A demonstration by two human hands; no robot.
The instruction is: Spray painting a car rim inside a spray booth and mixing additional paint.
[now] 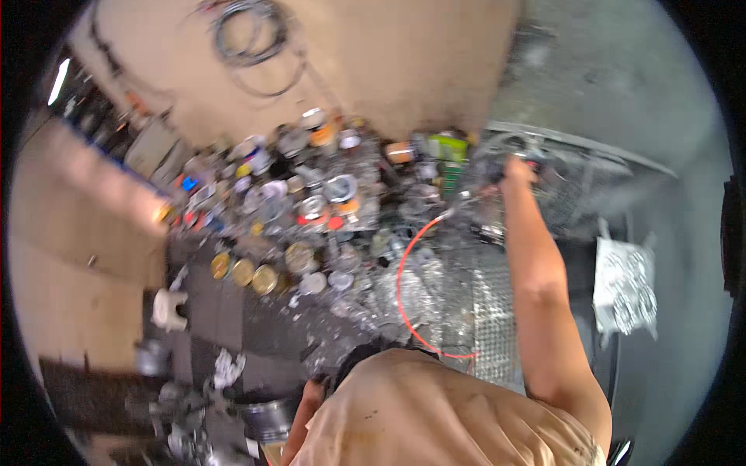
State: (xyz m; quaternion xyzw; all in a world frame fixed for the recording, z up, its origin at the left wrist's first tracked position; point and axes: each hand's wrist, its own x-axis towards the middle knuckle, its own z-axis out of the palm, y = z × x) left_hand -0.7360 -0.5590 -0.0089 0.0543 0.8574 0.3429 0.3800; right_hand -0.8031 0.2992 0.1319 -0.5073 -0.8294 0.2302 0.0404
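Stretched far forward, my right hand (519,169) is closed round a blurred spray gun (513,147) with a dark and metallic body. An orange hose (401,276) loops from near my waist up to a metal fitting (464,196) beside that hand. Behind the gun lies a long grey, dusty panel (590,175), with haze around it. My left arm (305,415) hangs at the left of my beige shirt. Its hand end (316,384) is dark and partly behind my body, so the fingers cannot be made out.
Many cans and jars (312,208) crowd a low surface ahead on the left. Open tins (264,279) stand on the dark floor. A white stool (169,309) is farther left. A white sheet with shiny rings (624,287) is at the right. A coiled cable (250,35) hangs ahead.
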